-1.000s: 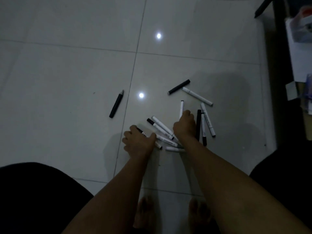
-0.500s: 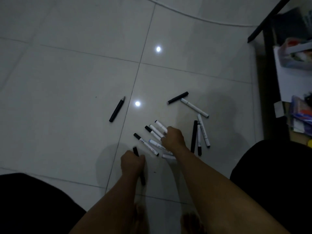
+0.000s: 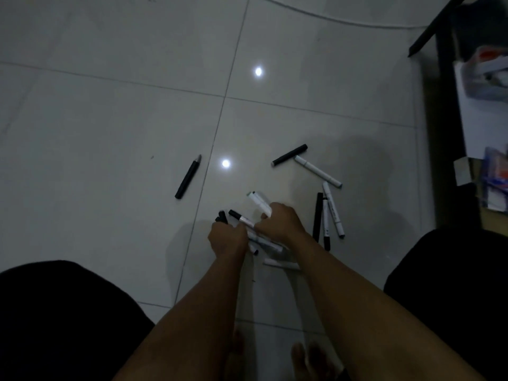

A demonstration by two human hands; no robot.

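Several black and white markers lie scattered on a pale tiled floor [image 3: 110, 133]. My left hand [image 3: 226, 239] grips black markers [image 3: 222, 216] whose ends stick out above its knuckles. My right hand [image 3: 279, 224] holds white markers [image 3: 258, 203] that point up and left. A white marker with a black cap [image 3: 242, 218] lies between the two hands. A lone black marker [image 3: 188, 176] lies to the left. A black marker [image 3: 289, 155] and a white marker [image 3: 317, 171] lie further out. Three markers [image 3: 327, 215] lie side by side right of my right hand.
Two bright light reflections [image 3: 258, 71] show on the tiles. A dark furniture leg [image 3: 431, 26] and a shelf with paper and boxes [image 3: 483, 92] stand at the right edge. My dark-clothed knees [image 3: 55, 320] fill both lower corners, and my bare feet [image 3: 310, 358] show at the bottom.
Both hands have come together over the pile. My left hand moved up and right with its black markers. My right hand has lifted white markers off the floor.
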